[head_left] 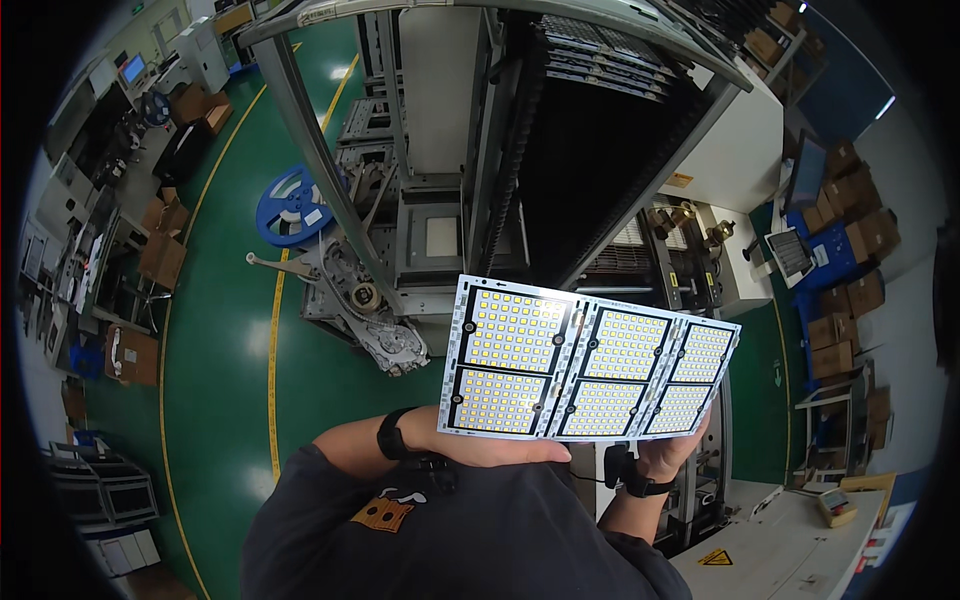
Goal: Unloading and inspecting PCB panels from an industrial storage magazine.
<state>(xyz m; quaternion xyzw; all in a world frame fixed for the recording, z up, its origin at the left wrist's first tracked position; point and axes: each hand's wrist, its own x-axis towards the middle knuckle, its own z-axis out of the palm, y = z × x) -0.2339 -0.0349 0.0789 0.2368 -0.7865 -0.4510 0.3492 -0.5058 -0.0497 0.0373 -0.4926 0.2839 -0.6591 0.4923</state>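
Note:
A white LED circuit board panel (pixel 560 372) is held up in front of my body, tilted, its lit-looking face of yellow LED squares toward me. Black borders split it into several rectangular blocks. My left hand (pixel 490 449) grips the lower left edge, thumb stretched along the bottom and the other fingers hidden behind the board. At the lower right corner my right hand (pixel 672 456) is closed on the panel, most of its fingers out of sight. Beyond the board stands a tall metal-framed rack (pixel 690 150), with several boards (pixel 605 72) in its upper slots.
Left of the rack, a blue reel (pixel 290 207) sits on a feeder machine (pixel 370 310). Machine rails (pixel 690 270) run at the right of the rack. A white machine top (pixel 790 535) lies at lower right. Cardboard boxes (pixel 865 215) line the right side; workbenches (pixel 80 250) line the left.

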